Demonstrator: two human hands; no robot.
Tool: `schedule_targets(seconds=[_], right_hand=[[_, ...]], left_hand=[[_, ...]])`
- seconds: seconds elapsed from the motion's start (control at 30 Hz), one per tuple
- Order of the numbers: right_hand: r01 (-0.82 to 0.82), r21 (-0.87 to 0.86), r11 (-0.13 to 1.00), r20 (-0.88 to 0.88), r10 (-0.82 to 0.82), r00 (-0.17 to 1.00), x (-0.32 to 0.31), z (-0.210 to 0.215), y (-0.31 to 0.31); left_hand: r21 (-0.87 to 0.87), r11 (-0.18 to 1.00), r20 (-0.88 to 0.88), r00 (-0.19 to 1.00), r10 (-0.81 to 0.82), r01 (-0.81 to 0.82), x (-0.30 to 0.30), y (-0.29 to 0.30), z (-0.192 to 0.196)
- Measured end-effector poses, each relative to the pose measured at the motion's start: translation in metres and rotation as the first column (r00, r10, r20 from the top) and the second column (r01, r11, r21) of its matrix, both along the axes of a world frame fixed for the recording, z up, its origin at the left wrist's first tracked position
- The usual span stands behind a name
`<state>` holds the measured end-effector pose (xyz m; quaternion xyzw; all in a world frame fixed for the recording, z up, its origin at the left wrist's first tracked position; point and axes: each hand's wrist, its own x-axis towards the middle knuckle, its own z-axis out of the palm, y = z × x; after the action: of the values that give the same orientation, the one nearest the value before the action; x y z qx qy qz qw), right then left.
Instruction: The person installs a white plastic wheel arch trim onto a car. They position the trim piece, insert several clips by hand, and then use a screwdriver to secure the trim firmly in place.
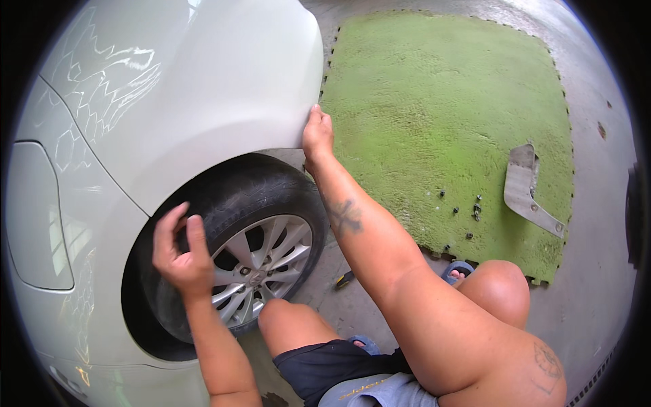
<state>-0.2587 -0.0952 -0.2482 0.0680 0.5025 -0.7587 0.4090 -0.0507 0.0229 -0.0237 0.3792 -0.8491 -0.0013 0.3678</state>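
At lower centre the person's knees fold beside the wheel (pixel 261 271); the left hand (pixel 182 254), fingers loosely curled and holding nothing, hovers at the tyre (pixel 251 186) under the arch; the right hand (pixel 317 132), fingers together, presses the white fender (pixel 230 88) edge just above; a grey mudflap (pixel 525 193) lies well right on the green mat (pixel 434 102).

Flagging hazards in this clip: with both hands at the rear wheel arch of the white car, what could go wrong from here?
1. The right hand grips the bumper's edge at the arch; that thin edge might pinch or cut fingers.
2. The left hand hovers by the tyre; any wheel movement could trap it.
3. Small screws lie loose on the green mat beside the mud flap, easily scattered or lost.
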Motion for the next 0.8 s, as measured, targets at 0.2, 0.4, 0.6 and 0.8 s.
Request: schedule_targets(seconds=[0.2, 0.4, 0.6, 0.8], right_hand=[[-0.027, 0.028, 0.999, 0.009, 0.027, 1.0, -0.003, -0.003, -0.011], [-0.169, -0.265, 0.949, 0.102, 0.202, 0.974, -0.017, -0.013, -0.009], [-0.261, -0.359, 0.896, 0.114, 0.319, 0.941, -0.011, -0.012, -0.002], [-0.116, 0.0, 0.993, 0.038, 0.116, 0.992, 0.0, -0.004, -0.004]], left_hand=[[0.66, 0.732, -0.452, 0.868, 0.205, 0.171, -0.081, -0.009, -0.074], [0.702, 0.678, -0.52, 0.807, 0.28, 0.217, -0.116, -0.039, -0.108], [0.606, 0.751, -0.588, 0.784, 0.199, 0.264, -0.103, -0.038, -0.124], [0.569, 0.804, -0.493, 0.854, 0.167, 0.171, -0.125, -0.04, -0.123]])
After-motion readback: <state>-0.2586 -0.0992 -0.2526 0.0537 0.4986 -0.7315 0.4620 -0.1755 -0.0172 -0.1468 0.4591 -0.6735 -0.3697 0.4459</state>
